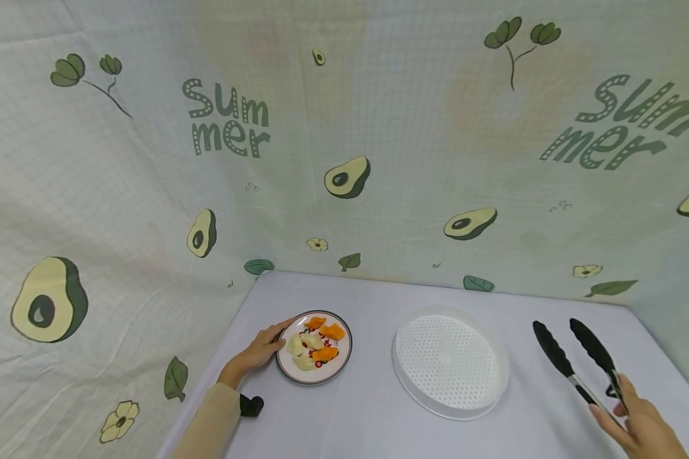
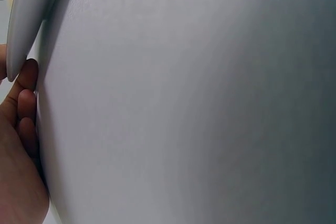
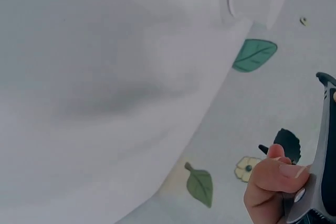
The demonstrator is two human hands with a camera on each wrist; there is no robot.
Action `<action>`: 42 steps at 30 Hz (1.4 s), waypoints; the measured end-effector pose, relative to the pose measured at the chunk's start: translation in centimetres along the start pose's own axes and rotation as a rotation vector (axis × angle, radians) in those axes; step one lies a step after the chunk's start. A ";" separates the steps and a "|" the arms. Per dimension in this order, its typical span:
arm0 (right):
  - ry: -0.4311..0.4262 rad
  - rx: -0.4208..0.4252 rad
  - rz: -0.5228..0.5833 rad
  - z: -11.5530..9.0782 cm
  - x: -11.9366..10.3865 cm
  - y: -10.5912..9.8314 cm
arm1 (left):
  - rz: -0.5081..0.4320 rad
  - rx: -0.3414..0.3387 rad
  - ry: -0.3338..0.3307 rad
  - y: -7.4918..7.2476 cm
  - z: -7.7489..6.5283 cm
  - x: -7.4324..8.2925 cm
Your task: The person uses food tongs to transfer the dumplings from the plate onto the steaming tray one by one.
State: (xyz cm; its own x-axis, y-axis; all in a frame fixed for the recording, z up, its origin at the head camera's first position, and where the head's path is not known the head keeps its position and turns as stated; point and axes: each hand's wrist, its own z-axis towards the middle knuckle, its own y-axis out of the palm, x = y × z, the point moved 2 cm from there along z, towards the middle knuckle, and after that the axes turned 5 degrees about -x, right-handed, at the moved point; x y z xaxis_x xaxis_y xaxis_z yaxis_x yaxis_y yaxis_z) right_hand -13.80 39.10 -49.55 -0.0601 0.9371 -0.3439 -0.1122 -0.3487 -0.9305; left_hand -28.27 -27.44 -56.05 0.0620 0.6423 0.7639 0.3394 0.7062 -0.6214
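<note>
My left hand (image 1: 258, 350) grips the left rim of a round white plate (image 1: 340, 366) with a dark edge. Orange pieces (image 1: 332, 331) and pale pieces (image 1: 305, 362) of food lie on it, over a red print. In the left wrist view, the plate (image 2: 30, 14) stands tilted up off the table at the rim, and fingers (image 2: 28, 73) are under it. At the lower right, my right hand (image 1: 645, 424) holds metal tongs (image 1: 554, 352) with black tips. The two tips are spread apart, with nothing between them. The right wrist view shows the tongs' handle (image 3: 319, 177) against the thumb.
A round white perforated tray (image 1: 450, 360) with a raised rim stands between the plate and the tongs. The white table (image 1: 373, 408) ends at a hanging cloth (image 1: 402, 127) printed with avocados and leaves, behind and at both sides.
</note>
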 end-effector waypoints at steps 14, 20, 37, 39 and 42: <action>0.011 -0.133 -0.008 1.0 -3.9 -1.2 | 0.016 0.010 -0.007 0.2 0.2 -0.1; -0.027 -0.059 -0.012 1.0 -4.9 -0.9 | 0.044 0.008 -0.003 0.3 0.1 -0.1; -0.148 0.088 0.108 0.9 -7.0 -1.2 | 0.034 0.015 -0.034 0.3 0.2 -0.2; -0.160 0.084 0.118 1.0 -7.3 -1.3 | 0.035 0.015 -0.035 0.2 0.2 -0.2; -0.150 0.045 0.115 1.3 -8.0 -1.3 | 0.034 0.014 -0.031 0.2 0.1 -0.1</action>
State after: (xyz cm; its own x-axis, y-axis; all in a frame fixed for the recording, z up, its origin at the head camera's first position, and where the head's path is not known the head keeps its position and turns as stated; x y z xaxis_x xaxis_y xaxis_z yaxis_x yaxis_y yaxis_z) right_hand -14.49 32.04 -45.38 -0.2223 0.8789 -0.4220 -0.1403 -0.4571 -0.8783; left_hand -28.33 -27.34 -56.27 0.0437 0.6748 0.7367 0.3242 0.6879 -0.6494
